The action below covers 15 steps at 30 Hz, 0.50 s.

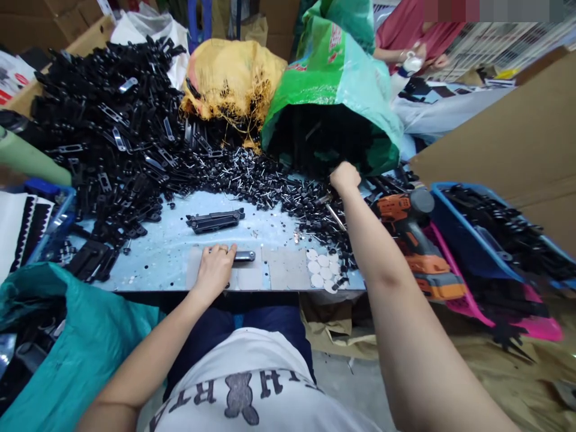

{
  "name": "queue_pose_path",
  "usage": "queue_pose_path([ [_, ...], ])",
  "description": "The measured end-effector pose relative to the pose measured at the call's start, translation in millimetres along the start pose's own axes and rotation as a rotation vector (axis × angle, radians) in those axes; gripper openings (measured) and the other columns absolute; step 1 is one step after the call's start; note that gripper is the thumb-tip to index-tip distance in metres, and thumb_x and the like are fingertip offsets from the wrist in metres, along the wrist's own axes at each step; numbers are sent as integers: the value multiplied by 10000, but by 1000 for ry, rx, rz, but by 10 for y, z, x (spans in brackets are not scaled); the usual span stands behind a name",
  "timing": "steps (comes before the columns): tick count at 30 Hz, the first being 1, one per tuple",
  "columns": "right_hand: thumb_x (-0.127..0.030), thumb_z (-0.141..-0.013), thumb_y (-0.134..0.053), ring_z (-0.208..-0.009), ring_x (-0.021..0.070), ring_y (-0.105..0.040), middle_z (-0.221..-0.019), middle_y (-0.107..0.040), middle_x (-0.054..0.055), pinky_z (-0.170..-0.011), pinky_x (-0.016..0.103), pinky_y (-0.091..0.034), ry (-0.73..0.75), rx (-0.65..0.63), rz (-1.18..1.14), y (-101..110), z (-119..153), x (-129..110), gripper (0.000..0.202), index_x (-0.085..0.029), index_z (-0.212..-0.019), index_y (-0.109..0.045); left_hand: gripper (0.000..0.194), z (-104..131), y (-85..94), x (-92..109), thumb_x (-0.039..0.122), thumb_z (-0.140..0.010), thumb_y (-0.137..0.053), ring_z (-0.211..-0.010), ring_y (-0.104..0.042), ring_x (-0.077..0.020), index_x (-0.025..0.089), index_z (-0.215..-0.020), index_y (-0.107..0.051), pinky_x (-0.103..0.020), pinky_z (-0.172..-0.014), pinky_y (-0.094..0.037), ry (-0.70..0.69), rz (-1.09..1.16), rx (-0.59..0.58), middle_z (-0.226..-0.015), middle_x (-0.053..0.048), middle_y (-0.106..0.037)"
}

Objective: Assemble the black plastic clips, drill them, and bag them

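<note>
My left hand (pixel 214 266) rests at the table's front edge, its fingers closed over a dark, narrow metal part (pixel 244 257) lying on a pale plate. The part's right end, with a round hole, sticks out past the fingers. My right hand (pixel 345 177) is at the mouth of a green woven bag (pixel 333 72), closed like a fist. Its fingertips are turned away, so what they hold, if anything, is hidden. Dark pieces lie inside the bag. A black hinged assembly (pixel 215 220) sits on the blue tabletop (pixel 168 240) beyond my left hand.
Black brackets (pixel 121 120) are heaped at the left, and small black-headed pins (pixel 256 180) spread across the middle. An orange cordless drill (pixel 416 240), a hammer (pixel 333 213) and a blue basket (pixel 477 222) are at right. White discs (pixel 320 270) lie at the front edge. A co-worker's hand (pixel 416 53) shows behind.
</note>
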State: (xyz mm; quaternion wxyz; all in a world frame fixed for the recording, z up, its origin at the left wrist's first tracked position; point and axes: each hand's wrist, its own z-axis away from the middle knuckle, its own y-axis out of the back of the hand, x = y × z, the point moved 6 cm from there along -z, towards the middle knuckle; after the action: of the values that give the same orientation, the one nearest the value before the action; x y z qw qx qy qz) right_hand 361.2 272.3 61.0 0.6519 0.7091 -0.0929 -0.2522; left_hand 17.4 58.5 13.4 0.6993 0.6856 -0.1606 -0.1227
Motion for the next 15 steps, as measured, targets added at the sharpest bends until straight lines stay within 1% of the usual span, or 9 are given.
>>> queue_pose_path([
  [1, -197, -878, -415, -1004, 302, -560, -1037, -596, 218, -821, 461, -428, 31, 26, 23, 3, 92, -12, 281, -74, -1074, -573, 393, 14, -16, -3, 114, -845, -417, -917, -536, -262, 134, -1226, -510, -399, -782, -384, 10, -2, -8, -955, -134, -606],
  [2, -207, -895, -381, -995, 294, -566, -1028, -600, 197, -827, 454, -426, 74, 49, 44, -1, 191, -39, 291, -96, -1096, -559, 377, 16, -35, 17, 164, -859, -438, -926, -529, -260, 141, -1229, -502, -382, -771, -383, -10, 8, -18, -974, -130, -599],
  [4, -262, -912, -366, -987, 293, -565, -1031, -594, 185, -835, 453, -425, 174, 71, 66, -39, 371, -125, 314, -109, -1137, -523, 381, -9, -75, 103, 254, -870, -480, -949, -518, -240, 166, -1241, -477, -349, -774, -378, -110, 56, -36, -1010, -113, -587],
  [6, -328, -907, -399, -1002, 299, -553, -1061, -580, 192, -839, 446, -431, 203, 59, 76, -113, 460, -196, 352, -98, -1153, -503, 372, -47, -108, 185, 273, -877, -489, -943, -518, -215, 183, -1238, -466, -321, -764, -375, -207, 94, -45, -1006, -94, -585],
  [7, -356, -900, -419, -1021, 303, -541, -1080, -572, 198, -844, 442, -434, 196, 52, 78, -151, 461, -228, 375, -89, -1149, -504, 349, -66, -118, 204, 260, -885, -478, -929, -522, -207, 181, -1224, -471, -314, -752, -374, -229, 96, -39, -989, -88, -587],
  [9, -403, -879, -458, -1070, 314, -512, -1122, -548, 217, -858, 438, -438, 129, 62, 82, -205, 382, -272, 431, -64, -1141, -507, 304, -92, -126, 210, 241, -897, -454, -896, -528, -204, 166, -1190, -488, -314, -721, -373, -237, 74, -3, -949, -83, -592],
  [11, -430, -832, -535, -1107, 321, -493, -1171, -514, 239, -873, 436, -439, 14, 72, 88, -236, 240, -280, 523, -39, -1174, -482, 294, -97, -123, 203, 232, -905, -433, -879, -532, -208, 150, -1182, -489, -322, -704, -373, -234, 39, 49, -925, -83, -596],
  [13, -445, -752, -638, -1108, 321, -505, -1184, -503, 256, -878, 438, -445, -102, 29, 86, -277, 94, -247, 669, -24, -1229, -432, 304, -91, -123, 200, 220, -909, -419, -873, -533, -212, 138, -1195, -479, -328, -699, -374, -228, 5, 97, -915, -86, -598],
  [15, -456, -664, -721, -1088, 315, -533, -1147, -530, 254, -872, 437, -455, -182, -44, 71, -314, -15, -176, 794, -28, -1252, -404, 310, -87, -134, 206, 202, -908, -415, -866, -536, -214, 130, -1204, -474, -331, -692, -375, -217, -14, 119, -912, -89, -599],
])
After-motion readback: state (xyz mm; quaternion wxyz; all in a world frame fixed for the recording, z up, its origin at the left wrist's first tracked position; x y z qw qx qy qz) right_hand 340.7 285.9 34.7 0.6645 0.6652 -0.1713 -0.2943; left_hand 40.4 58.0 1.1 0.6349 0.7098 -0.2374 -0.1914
